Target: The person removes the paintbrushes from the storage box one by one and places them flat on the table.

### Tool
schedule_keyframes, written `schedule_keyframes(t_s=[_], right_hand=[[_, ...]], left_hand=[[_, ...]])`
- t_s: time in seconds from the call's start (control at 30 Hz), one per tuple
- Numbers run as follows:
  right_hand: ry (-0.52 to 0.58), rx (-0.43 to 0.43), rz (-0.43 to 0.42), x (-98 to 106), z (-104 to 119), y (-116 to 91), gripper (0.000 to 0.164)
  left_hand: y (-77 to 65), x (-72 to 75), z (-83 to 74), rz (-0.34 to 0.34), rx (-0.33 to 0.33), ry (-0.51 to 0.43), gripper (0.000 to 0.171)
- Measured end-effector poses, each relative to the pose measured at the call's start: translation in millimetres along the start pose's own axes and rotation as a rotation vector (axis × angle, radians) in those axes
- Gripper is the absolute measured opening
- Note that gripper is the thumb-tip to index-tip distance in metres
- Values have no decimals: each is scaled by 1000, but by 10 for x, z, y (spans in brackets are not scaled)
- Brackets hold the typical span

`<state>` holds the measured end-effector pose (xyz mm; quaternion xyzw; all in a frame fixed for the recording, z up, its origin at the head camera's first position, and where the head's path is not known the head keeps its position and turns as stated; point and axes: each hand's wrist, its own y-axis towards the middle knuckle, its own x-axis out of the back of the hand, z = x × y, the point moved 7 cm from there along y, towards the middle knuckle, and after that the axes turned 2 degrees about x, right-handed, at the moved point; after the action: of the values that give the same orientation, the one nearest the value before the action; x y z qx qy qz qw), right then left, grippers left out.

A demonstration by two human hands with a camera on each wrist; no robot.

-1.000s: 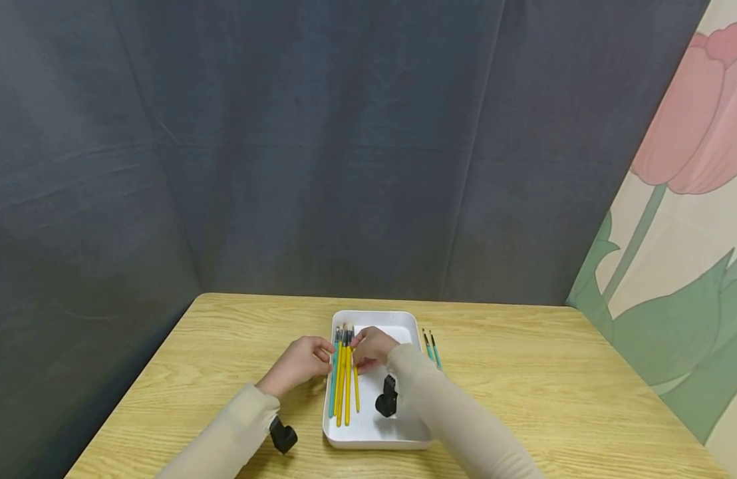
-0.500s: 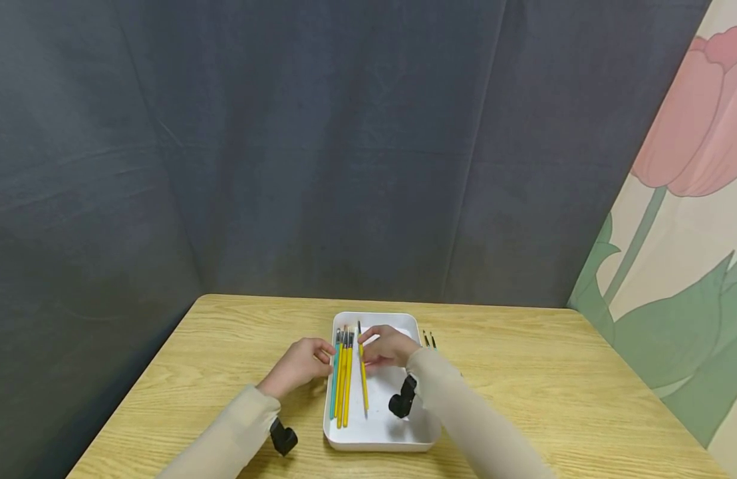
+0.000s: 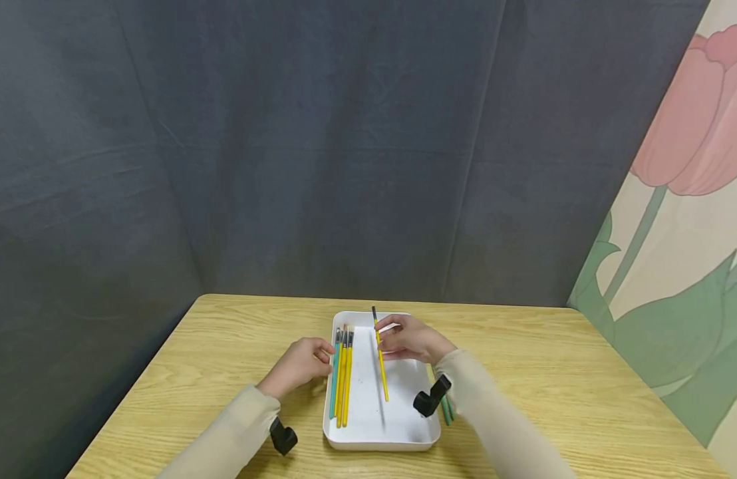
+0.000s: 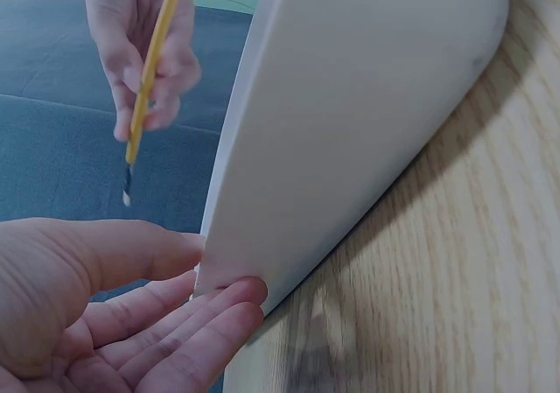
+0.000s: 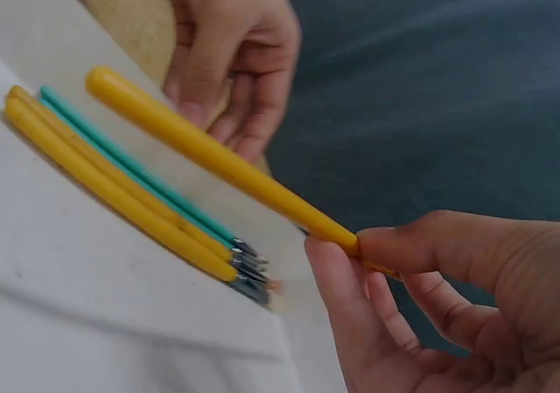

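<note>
My right hand (image 3: 407, 338) pinches a paintbrush (image 3: 382, 366) with a yellow handle between thumb and fingers. The brush is held over the white tray (image 3: 380, 438), dark tip toward the far side. In the right wrist view its rounded handle end (image 5: 109, 82) points away from my fingers. At the tray's left wall my left hand (image 3: 302, 364) rests its fingertips at the rim; the left wrist view shows fingers (image 4: 245, 297) lying against the outer wall. Along the inside left of the tray lie several yellow brushes (image 3: 346, 382) and a teal one (image 3: 334, 386), bristles away from me.
Teal brush handles (image 3: 448, 409) show on the wooden table (image 3: 554, 386) right of the tray, partly covered by my right wrist. Dark cloth (image 3: 344, 166) hangs behind the table, and a wall with a painted tulip (image 3: 680, 120) stands at the right.
My right hand has lifted the yellow paintbrush out of the row on the left and carried it rightward over the tray. My left hand has stayed at the rim.
</note>
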<state>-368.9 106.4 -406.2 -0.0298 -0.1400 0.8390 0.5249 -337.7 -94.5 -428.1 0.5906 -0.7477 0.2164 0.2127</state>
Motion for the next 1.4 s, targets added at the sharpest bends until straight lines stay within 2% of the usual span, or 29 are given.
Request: schedule_keyframes(t_s=[0.27, 0.6, 1.0, 1.4], right_hand=[[30, 75, 27, 251, 82, -191, 44], [-12, 93, 43, 543, 26, -382, 46], [-24, 64, 21, 851, -229, -502, 45], [-21, 22, 7, 1116, -563, -492, 46]], left_hand=[[11, -7, 23, -5, 1, 4, 28], [18, -7, 21, -6, 5, -3, 29], [-9, -9, -4, -10, 6, -9, 29], [-23, -6, -18, -3, 14, -26, 29]])
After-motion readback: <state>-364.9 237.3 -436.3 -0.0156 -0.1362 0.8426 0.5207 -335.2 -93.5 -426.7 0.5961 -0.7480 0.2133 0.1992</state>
